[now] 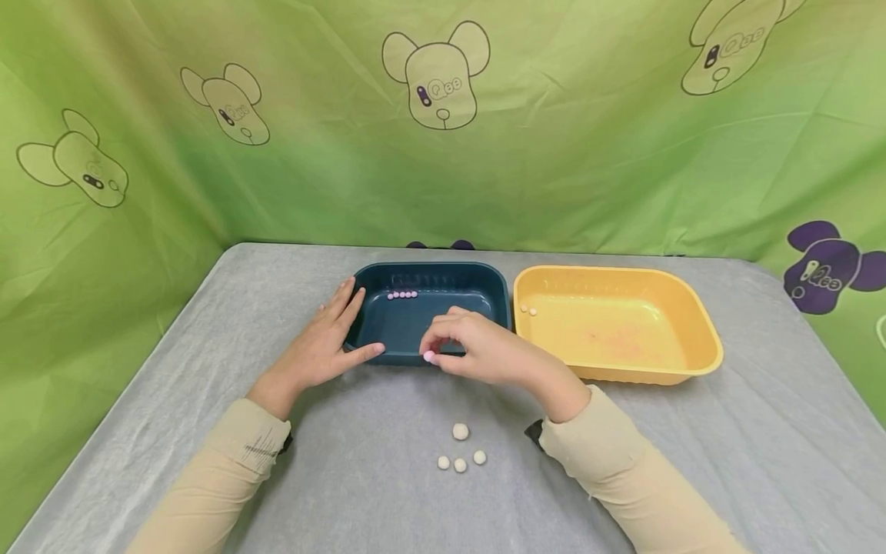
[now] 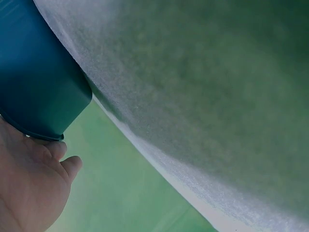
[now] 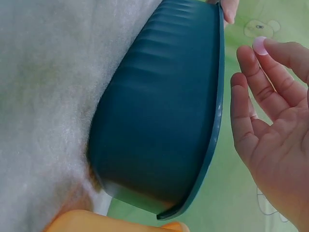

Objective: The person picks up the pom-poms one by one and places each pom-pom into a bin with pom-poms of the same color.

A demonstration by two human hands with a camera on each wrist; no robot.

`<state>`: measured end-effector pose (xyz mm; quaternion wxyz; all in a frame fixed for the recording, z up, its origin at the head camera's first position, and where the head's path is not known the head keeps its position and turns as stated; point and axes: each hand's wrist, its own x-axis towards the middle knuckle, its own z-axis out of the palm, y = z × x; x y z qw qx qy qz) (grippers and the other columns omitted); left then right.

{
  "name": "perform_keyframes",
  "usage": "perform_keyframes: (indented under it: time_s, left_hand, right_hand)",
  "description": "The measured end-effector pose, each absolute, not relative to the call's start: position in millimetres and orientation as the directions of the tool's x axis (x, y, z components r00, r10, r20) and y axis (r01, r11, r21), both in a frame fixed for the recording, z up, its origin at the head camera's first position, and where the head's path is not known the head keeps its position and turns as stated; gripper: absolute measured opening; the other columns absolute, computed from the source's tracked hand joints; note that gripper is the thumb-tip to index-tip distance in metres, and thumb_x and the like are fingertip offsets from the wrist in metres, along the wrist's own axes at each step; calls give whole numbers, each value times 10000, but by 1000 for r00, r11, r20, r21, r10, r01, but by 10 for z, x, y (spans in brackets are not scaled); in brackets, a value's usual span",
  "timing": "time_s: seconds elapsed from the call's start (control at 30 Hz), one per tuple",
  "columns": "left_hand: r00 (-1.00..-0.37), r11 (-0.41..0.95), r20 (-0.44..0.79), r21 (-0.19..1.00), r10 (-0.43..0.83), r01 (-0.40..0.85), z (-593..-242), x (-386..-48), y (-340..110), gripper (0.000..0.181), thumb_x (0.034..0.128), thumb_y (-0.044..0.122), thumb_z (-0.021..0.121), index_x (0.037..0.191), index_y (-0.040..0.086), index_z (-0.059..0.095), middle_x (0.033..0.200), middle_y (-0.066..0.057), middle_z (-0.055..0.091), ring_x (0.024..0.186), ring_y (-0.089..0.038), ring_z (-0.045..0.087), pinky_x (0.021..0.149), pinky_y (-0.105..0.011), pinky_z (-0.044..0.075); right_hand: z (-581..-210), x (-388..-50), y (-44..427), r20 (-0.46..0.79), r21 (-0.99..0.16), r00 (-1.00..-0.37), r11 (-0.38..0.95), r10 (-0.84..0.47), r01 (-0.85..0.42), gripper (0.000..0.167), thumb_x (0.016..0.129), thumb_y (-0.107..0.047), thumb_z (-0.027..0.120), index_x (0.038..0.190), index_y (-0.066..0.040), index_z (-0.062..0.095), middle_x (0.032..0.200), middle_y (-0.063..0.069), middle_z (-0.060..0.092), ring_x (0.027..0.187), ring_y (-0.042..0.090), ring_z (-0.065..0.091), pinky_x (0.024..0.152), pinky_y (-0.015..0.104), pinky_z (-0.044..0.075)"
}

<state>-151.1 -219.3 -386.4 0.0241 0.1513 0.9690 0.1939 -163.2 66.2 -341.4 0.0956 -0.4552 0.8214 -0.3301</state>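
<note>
Grey tablecloth [image 1: 374, 477] | green curtain [image 1: 588, 177] (creased) | right grip [image 1: 483, 348]: pinching pink ball [image 1: 429, 357] | left grip [image 1: 321, 345]: spread on blue tray [image 1: 401, 327]

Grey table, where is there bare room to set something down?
The table is bare between the yellow tray and the table's right edge, and between the left hand and the left edge. The middle is crowded: the right hand pinches a pink ball by the near rim of the blue tray, and white balls lie between the sleeves.
</note>
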Motion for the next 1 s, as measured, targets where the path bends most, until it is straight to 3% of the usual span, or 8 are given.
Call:
perform_keyframes:
  time_s: [0.3,0.77,1.0]
  left_hand:
    - [-955,880,13,384,298,280,-3860,-1514,-2189,982,917,630,576,1610,122,101,1691,-88,-34,1566,-275,-12,1229,-594,147]
    - [-952,877,15,385,306,288,-3860,-1520,-2188,991,913,657,558,1610,131,88,1689,-73,-53,1566,-289,2,1231,-586,150]
    - [-951,874,12,391,308,288,-3866,-1518,-2197,994,912,676,542,1610,130,92,1688,-78,-52,1566,-278,-6,1233,-582,148]
  right_hand:
    - [-3442,-1718,638,170,-632,-584,367,-793,-683,87,955,-130,657,993,-82,719,930,-32,683,934,246,584,821,402,530]
    - [-3492,-1822,606,147,-627,-648,436,-748,-646,121,965,-154,654,1028,-69,713,930,-20,682,911,204,575,788,317,477]
    - [-3519,-1867,606,138,-639,-671,452,-729,-622,124,966,-155,652,1031,-70,714,900,-13,667,919,250,579,770,316,468]
